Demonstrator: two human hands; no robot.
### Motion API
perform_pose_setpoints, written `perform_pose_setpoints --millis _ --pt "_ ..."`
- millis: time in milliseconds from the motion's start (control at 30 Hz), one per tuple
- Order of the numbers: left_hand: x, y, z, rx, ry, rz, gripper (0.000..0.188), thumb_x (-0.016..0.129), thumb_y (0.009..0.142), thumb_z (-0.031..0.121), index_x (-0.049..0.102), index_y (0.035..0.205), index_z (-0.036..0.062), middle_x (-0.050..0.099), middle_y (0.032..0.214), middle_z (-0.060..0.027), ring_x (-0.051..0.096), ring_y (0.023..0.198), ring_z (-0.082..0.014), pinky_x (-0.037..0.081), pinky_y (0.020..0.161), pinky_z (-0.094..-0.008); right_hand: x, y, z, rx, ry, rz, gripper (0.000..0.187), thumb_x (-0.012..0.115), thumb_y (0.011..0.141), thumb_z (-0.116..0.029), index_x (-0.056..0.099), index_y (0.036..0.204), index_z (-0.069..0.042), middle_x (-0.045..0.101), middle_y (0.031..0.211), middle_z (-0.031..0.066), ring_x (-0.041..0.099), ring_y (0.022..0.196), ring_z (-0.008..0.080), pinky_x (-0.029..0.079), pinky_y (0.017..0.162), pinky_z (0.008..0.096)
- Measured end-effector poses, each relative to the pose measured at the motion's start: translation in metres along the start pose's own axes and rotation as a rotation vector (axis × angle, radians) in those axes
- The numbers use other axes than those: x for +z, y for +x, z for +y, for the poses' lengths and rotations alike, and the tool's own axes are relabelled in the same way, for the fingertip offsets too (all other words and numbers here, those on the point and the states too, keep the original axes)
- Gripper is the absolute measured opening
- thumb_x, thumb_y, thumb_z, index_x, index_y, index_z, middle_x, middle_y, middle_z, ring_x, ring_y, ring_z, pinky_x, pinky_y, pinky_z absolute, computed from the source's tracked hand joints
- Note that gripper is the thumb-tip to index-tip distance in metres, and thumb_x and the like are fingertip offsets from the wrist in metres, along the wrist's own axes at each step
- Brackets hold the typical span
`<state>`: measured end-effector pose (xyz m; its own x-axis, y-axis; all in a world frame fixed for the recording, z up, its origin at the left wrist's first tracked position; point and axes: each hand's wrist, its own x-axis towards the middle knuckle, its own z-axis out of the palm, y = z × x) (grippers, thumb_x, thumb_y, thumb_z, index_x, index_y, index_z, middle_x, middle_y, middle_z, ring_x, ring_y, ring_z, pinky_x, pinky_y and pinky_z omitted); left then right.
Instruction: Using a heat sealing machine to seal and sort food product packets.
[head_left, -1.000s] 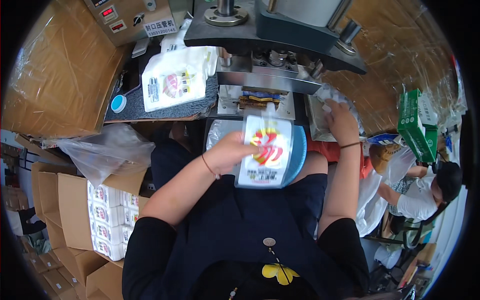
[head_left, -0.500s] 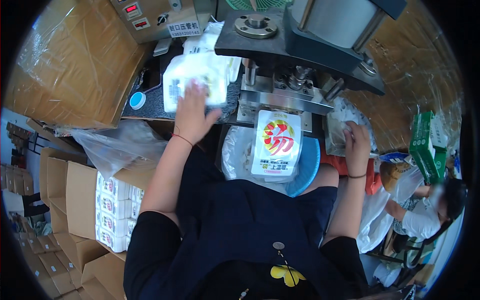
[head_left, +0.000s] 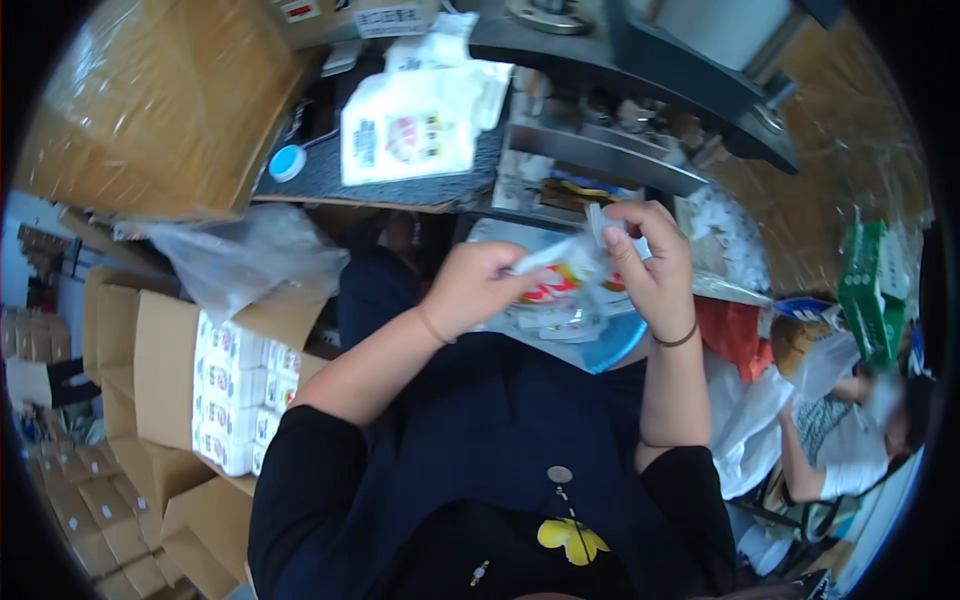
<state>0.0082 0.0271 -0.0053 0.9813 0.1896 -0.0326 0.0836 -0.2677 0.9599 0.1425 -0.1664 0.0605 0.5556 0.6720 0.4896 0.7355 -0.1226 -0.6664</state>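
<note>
In front of the press, my left hand [head_left: 482, 288] is closed on the edge of a white flat pouch [head_left: 562, 284] with red and yellow print. The pouch is tilted and smeared by motion. My right hand [head_left: 655, 268] pinches a small whitish piece [head_left: 598, 224] between thumb and fingers, right at the pouch's far edge. I cannot tell whether the piece touches the pouch. Below both hands, a blue-rimmed basin [head_left: 622, 348] lined with clear plastic holds more pouches. A stack of white printed pouches [head_left: 410, 130] lies on the dark worktop.
A metal press [head_left: 600, 150] stands ahead. To its right is a heap of small white pieces [head_left: 728, 240]. A round blue-lidded tub [head_left: 287, 163] sits on the worktop. At left, an open carton [head_left: 165, 385] holds white packs. Another person [head_left: 845, 440] sits at far right.
My left hand has left the pouch stack and come down to the pouch over the basin. My right hand has moved left from the white pieces with a small piece. The view has shifted.
</note>
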Motion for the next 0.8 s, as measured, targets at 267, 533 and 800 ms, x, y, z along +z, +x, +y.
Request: perform_pose_setpoints --millis 267,533,800 --pt "0.047 -0.013 -0.005 -0.204 -0.601 -0.378 0.036 0.066 0.098 0.032 0.069 0.108 -0.0033 0.072 0.096 -0.0046 0.063 0.088 -0.007 0.052 0.079 -0.0245 -0.037 -0.027 0.006 0.179 0.049 -0.377 0.014 0.055 0.097 -0.011 0.061 0.1 0.001 0.059 0.089 0.0092 0.058 0.081 0.0193 0.046 0.075 0.0289" --pt "0.056 -0.014 -0.02 -0.171 -0.451 -0.204 0.031 0.072 0.094 0.029 0.072 0.087 -0.001 0.067 0.076 -0.0013 0.057 0.07 -0.0045 0.048 0.064 -0.0244 -0.031 -0.019 0.004 0.159 0.012 -0.264 0.011 0.066 0.092 -0.009 0.066 0.099 0.0 0.068 0.097 0.0102 0.064 0.085 0.0176 0.05 0.078 0.0289" --pt "0.065 -0.011 -0.007 -0.365 -0.817 -0.456 0.025 0.066 0.096 0.012 0.067 0.117 -0.0021 0.072 0.108 -0.0101 0.068 0.095 -0.0139 0.054 0.088 -0.03 -0.045 -0.025 0.024 0.175 -0.021 -0.275 0.025 0.051 0.101 -0.022 0.064 0.113 -0.004 0.067 0.106 0.0166 0.064 0.097 0.0326 0.05 0.084 0.0386"
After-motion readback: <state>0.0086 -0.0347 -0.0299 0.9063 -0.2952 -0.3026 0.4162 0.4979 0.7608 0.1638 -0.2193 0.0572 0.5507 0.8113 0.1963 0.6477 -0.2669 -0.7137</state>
